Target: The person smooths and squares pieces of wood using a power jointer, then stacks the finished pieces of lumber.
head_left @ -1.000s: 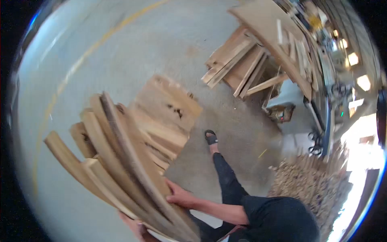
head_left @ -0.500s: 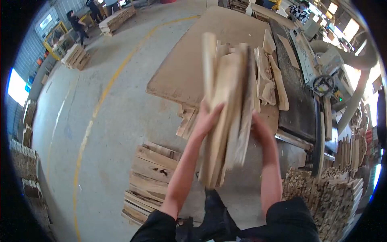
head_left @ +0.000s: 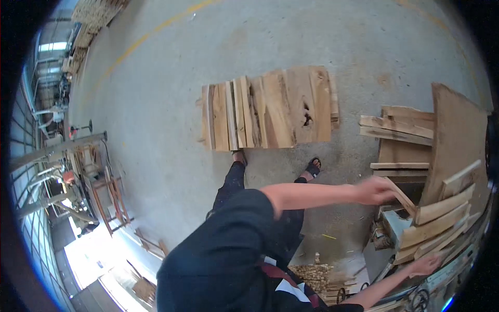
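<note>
My left hand reaches to the right, its fingers closed at the end of a narrow wooden board, though motion blurs them. Just beyond that board, several rough-edged wooden boards lie loosely overlapped at the edge of a large brown panel. Lower down, my right hand is beside these boards with its fingers stretched out. Blur hides whether it touches them.
A row of wooden boards lies on the concrete floor before my feet. More boards are stacked beside the brown panel. Small wood pieces are piled low down, near a machine handwheel. A metal frame stands at left.
My view has swung left and down toward the floor boards. The bundle held between both hands is now at the brown panel's edge, and my hands have moved farther apart.
</note>
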A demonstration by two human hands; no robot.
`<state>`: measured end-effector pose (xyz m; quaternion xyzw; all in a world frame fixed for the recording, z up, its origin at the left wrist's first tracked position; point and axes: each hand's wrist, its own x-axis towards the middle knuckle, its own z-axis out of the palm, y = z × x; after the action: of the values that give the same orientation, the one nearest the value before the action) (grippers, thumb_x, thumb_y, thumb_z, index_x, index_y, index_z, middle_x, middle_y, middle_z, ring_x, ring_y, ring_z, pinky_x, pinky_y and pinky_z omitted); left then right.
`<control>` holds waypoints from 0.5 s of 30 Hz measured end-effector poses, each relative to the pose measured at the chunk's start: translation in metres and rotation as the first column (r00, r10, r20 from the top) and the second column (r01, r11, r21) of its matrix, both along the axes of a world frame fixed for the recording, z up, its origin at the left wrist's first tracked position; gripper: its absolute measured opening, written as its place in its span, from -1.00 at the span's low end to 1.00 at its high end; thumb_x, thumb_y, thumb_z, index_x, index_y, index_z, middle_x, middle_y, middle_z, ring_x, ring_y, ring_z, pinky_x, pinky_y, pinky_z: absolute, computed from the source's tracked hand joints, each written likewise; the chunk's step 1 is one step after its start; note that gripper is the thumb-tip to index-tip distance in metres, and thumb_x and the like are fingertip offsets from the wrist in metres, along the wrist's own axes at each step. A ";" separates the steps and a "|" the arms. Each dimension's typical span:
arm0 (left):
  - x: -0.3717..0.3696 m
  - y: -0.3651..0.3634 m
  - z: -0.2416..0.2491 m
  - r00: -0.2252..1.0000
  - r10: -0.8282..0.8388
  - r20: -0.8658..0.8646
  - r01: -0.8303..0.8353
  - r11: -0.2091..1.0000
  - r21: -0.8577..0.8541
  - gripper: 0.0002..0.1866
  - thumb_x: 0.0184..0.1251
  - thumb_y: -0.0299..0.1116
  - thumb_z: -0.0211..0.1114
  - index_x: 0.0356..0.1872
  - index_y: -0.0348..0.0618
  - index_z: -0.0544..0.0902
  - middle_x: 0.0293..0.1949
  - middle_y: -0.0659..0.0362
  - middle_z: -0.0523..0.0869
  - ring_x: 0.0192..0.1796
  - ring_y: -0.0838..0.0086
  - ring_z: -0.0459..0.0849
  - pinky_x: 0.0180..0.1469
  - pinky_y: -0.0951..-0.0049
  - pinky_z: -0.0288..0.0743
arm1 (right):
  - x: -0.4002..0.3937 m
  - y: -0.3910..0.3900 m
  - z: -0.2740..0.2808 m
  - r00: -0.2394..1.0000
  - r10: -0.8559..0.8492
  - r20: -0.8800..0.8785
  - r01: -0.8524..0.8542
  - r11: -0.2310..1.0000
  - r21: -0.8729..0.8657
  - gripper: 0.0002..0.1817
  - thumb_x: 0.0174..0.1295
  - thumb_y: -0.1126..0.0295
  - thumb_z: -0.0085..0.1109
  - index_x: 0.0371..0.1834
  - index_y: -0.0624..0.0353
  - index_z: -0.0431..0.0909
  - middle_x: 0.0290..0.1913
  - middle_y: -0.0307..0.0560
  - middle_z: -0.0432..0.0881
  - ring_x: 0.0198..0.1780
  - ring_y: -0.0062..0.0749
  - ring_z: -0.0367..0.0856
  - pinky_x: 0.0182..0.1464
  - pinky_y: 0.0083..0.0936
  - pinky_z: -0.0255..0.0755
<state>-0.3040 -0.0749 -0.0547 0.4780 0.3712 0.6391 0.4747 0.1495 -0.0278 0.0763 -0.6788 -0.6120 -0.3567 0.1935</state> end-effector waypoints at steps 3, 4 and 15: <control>-0.182 -0.123 -0.097 0.928 0.035 -0.371 -0.226 0.845 -0.485 -0.77 0.39 -0.26 0.35 -0.28 -0.26 0.72 -0.33 0.05 0.76 -0.26 0.31 0.74 -0.19 0.34 0.57 | -0.162 -0.085 -0.070 0.985 0.081 -0.152 -0.096 0.991 -0.098 -0.73 0.45 0.31 0.17 -0.19 0.35 0.65 -0.26 0.17 0.68 -0.18 0.05 0.64 -0.09 -0.17 0.50; -0.240 -0.164 -0.124 0.937 0.201 -0.284 -0.341 0.699 -0.629 -0.76 0.39 -0.24 0.36 -0.27 -0.25 0.74 -0.30 0.04 0.77 -0.23 0.35 0.74 -0.15 0.37 0.57 | -0.249 -0.120 -0.107 0.890 0.132 -0.436 -0.196 0.975 -0.106 -0.83 0.41 0.41 0.18 -0.22 0.33 0.64 -0.32 0.08 0.66 -0.21 -0.07 0.63 -0.10 -0.22 0.50; -0.730 -0.539 -0.461 0.572 0.462 -0.678 -0.674 -0.206 -0.709 -0.45 0.51 0.09 0.15 -0.02 -0.30 0.68 -0.08 0.06 0.75 -0.01 0.39 0.67 0.09 0.39 0.49 | -0.858 -0.306 -0.563 0.666 -0.181 -0.723 -0.708 0.152 -0.690 -0.04 0.23 -0.12 0.34 0.50 0.35 0.20 0.58 0.38 -0.10 0.60 0.22 -0.09 0.56 0.01 -0.05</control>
<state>-1.0339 -0.6140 -0.5162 -0.1153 0.8915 0.3410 0.2752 -0.7088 -0.3340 -0.4872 -0.5816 -0.6953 0.4221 -0.0025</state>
